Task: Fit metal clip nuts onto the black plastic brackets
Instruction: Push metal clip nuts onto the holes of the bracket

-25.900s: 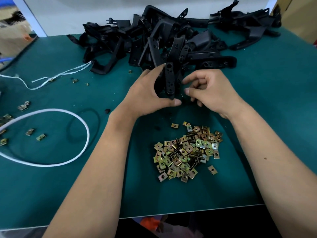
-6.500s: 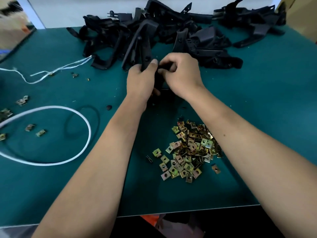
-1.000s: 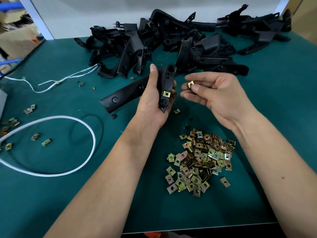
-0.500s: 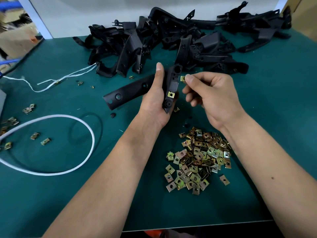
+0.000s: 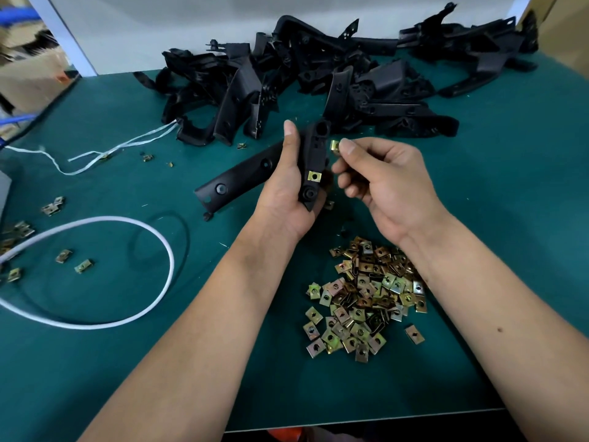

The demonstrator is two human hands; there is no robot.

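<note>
Two bare forearms reach in from below, with no sleeves, gloves, watch or rings on left hand (image 5: 288, 199) or right hand (image 5: 385, 183).

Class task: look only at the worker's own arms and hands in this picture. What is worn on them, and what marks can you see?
Nothing is worn: the left hand and right hand are ungloved, both forearms bare to the frame edge, with no sleeves, watch or rings visible. The right forearm shows a few small dark spots.
</note>
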